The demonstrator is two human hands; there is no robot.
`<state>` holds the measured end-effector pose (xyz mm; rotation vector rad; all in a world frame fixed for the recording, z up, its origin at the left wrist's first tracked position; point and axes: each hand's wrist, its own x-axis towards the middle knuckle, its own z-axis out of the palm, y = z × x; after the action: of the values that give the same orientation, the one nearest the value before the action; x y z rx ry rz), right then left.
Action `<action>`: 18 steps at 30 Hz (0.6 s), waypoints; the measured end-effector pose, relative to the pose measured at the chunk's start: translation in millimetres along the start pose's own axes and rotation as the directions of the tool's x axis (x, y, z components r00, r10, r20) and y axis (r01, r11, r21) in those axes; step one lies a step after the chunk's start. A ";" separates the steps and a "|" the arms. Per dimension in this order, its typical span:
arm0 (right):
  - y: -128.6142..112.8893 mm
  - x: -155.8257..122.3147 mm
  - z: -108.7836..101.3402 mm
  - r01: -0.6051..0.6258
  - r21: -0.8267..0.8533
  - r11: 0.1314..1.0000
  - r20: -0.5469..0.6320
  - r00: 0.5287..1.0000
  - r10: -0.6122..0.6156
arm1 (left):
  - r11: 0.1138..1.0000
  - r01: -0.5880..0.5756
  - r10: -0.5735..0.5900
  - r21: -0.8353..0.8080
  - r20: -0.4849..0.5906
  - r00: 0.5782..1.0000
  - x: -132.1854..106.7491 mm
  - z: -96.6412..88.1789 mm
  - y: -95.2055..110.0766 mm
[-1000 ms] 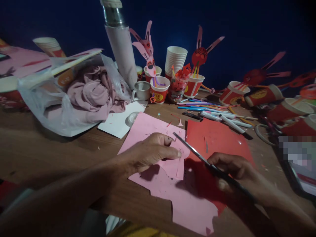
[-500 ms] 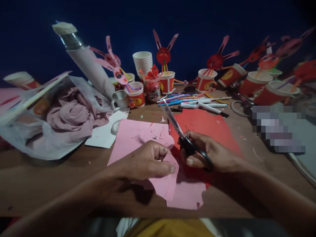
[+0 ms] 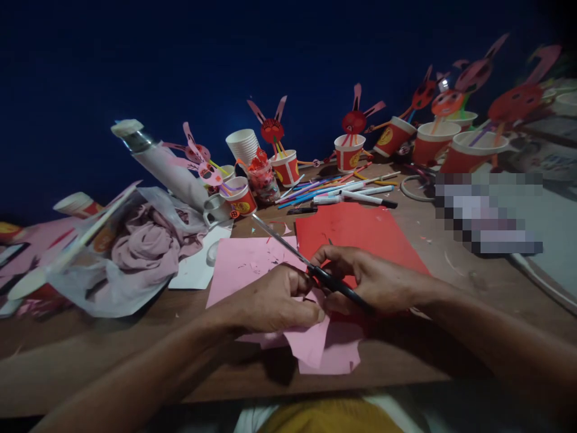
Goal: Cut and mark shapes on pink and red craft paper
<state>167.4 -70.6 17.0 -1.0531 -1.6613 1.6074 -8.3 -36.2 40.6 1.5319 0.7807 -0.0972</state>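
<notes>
Left hand pinches pink paper on counter; right hand grips scissors, blades pointing 10 o'clock.

Far across the worktop: red paper cups holding rabbit cutouts, scattered pens. Left: plastic bag stuffed with what looks like pink cloth.

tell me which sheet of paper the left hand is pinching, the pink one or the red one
The pink sheet. The left hand pinches its near edge, while the red sheet lies flat farther right, under the right hand holding the scissors.
</notes>
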 end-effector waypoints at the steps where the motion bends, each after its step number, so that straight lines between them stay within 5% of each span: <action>1: -0.5 0.0 -0.4 0.012 -0.018 1.000 -0.014 1.000 -0.012 | 1.000 0.003 -0.003 0.001 -0.003 1.000 0.5 -0.8 1.3; 5: -1.2 0.8 -3.3 0.099 -0.010 0.995 -0.111 0.989 -0.100 | 0.999 0.009 -0.009 -0.044 -0.006 1.000 -1.1 -10.5 9.6; 8: -1.6 1.8 -7.5 0.153 0.056 0.987 -0.195 0.971 -0.140 | 0.997 -0.045 0.033 -0.058 -0.201 0.979 -8.1 -23.1 15.5; 11: -5.2 2.3 -12.4 0.195 0.136 0.971 -0.337 0.931 -0.140 | 0.958 -0.217 0.079 -0.186 -0.556 0.827 -14.5 -29.9 11.2; 14: -12.5 2.1 -16.5 0.250 0.116 0.961 -0.483 0.860 -0.165 | 0.792 -0.454 0.014 -0.407 -0.732 0.681 -9.5 -21.4 -4.1; 15: -15.3 2.0 -17.3 0.267 0.101 0.958 -0.528 0.831 -0.176 | 0.714 -0.508 -0.015 -0.481 -0.736 0.677 -4.4 -15.1 -9.1; 18: -22.5 1.7 -18.1 0.305 0.055 0.951 -0.637 0.744 -0.202 | 0.540 -0.496 -0.102 -0.680 -0.638 0.763 15.7 9.1 -13.0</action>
<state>178.8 -58.8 40.8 -1.0688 -1.1381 1.0215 0.4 -39.2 20.3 0.6662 0.9418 0.9230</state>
